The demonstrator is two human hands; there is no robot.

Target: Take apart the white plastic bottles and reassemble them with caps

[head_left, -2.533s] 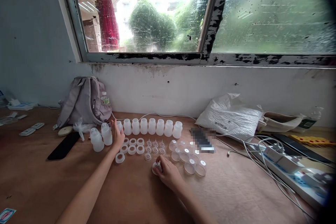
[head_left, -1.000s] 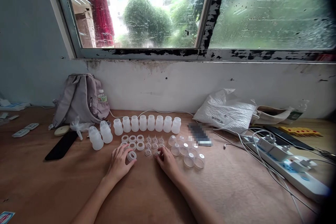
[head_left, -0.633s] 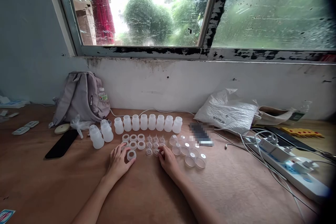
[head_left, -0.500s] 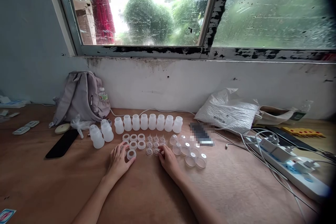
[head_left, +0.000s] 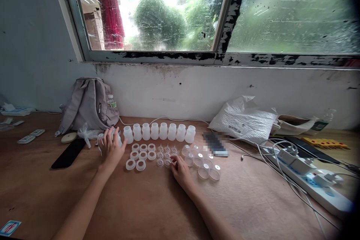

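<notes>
My left hand (head_left: 111,152) reaches over the two translucent white baby bottles at the far left, its fingers spread. It hides most of them, and whether it touches them I cannot tell. To its right stands a row of several more baby bottles (head_left: 154,131). Several white bottle collar rings (head_left: 141,165) lie in front of that row. My right hand (head_left: 180,171) rests low on the table, fingers bent and thumb apart, beside the clear bottle nipples (head_left: 159,162). Clear dome-shaped bottle caps (head_left: 203,172) lie to the right of this hand.
A black phone (head_left: 68,153) and a grey backpack (head_left: 88,105) are at the left. A silvery plastic package (head_left: 244,120) lies against the wall. The right side holds a white power strip (head_left: 317,180) with plugs and trailing cables. A blurred dark object (head_left: 216,143) lies behind the caps.
My left hand has left the collar rings and moved left and away from me to the two end bottles. My right hand has stayed by the nipples.
</notes>
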